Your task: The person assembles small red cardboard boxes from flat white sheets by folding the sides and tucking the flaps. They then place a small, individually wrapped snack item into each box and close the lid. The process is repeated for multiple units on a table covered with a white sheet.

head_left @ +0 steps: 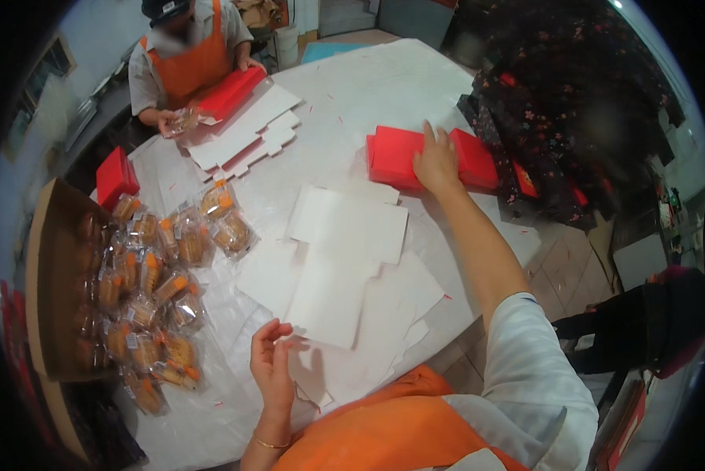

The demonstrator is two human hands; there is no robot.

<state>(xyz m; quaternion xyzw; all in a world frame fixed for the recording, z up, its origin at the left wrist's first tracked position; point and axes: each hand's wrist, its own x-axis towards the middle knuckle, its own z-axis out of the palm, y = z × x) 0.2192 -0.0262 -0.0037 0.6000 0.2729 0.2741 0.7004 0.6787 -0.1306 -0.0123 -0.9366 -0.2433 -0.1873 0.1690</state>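
Note:
My right hand (437,163) reaches across the table, its fingers stretched out and apart over a red box (395,157). A second red box (475,159) lies beside it, close to the hand's right side. Whether the palm presses on either box is hidden. Low in the middle, my left hand (272,365) is raised with its fingers loosely bent and apart, holding nothing. Just beyond it lies a flat white carton blank (340,263), unfolded, with further white blanks (403,306) under it.
Several clear-wrapped pastries (144,290) are piled at the left by an open cardboard box (42,275). A co-worker (183,59) in an orange apron handles a red box (231,94) and a clear package over white blanks. Dark floral-patterned material (556,102) stands at right.

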